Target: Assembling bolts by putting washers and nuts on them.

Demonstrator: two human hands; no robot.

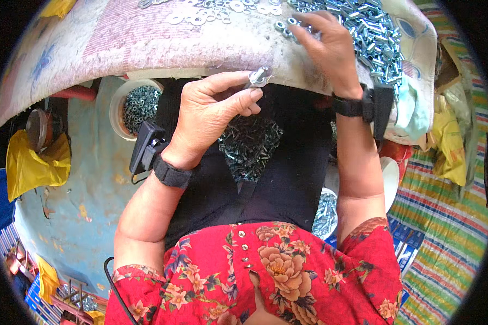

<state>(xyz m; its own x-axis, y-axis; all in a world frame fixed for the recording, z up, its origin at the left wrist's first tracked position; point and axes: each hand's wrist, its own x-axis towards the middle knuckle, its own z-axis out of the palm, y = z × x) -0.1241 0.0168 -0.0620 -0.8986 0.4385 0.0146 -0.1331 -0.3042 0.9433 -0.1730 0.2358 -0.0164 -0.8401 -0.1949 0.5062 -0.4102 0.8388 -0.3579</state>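
A: Just below the table (pixel 146 49) edge, what's in the left hand (pixel 209 116)?

B: A bolt (pixel 258 77) with a washer on it, pinched between thumb and fingertips. Its long axis runs up and to the right, toward the table; I can't tell which end is the head.

A: Containers?

B: Below the bolt, a dark cloth (pixel 265 162) on the lap holds a heap of bolts. Left of the bolt, a white bowl (pixel 138 105) on the floor is full of nuts.

A: And beyond?

B: On the table, above and right of the bolt, the right hand (pixel 328 46) lies with fingers spread on a bolt pile (pixel 371 30), holding nothing that I can see. Washers (pixel 211 11) lie left of that.
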